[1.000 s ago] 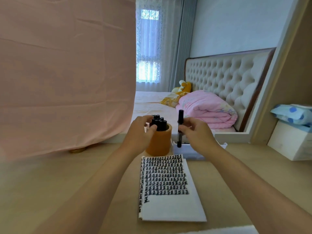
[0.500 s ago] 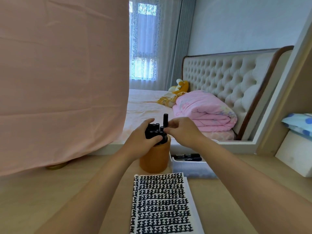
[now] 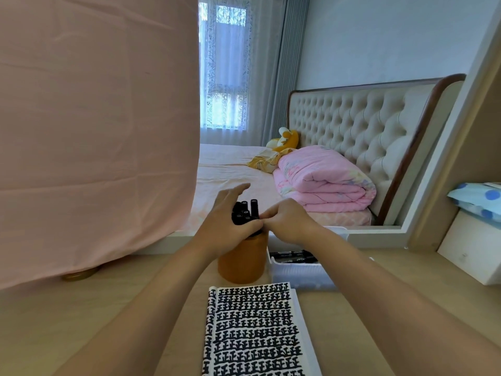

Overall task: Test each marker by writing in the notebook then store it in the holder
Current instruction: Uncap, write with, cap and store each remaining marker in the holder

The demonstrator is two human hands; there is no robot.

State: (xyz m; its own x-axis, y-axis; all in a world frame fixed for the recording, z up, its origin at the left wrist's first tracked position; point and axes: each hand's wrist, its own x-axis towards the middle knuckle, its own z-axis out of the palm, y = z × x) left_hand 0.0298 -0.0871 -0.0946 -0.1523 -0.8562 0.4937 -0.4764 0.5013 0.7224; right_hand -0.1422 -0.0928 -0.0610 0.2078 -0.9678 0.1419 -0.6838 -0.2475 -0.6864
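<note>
A pink cloth (image 3: 95,131) hangs over the left of the bench (image 3: 81,308). Beside it the left hand (image 3: 225,226) steadies the stored markers (image 3: 241,214): its fingers stretch almost straight behind the bundle and its thumb lies across the front. The bundle stands in the orange holder (image 3: 241,263), and just in front of that the notebook (image 3: 254,329) lies open, its page crowded with black test marks. One marker (image 3: 254,207) stands a little taller than the others, only partly seated, and the right hand (image 3: 287,222) pinches it low down between curled fingertips. This looks like the storing step for a marker that has already been tested. The next move probably calls for pressing it fully down among its tight neighbours without tipping the holder, then letting go. To the right a white tray (image 3: 298,275) holds more markers (image 3: 294,257), likely next for testing.
</note>
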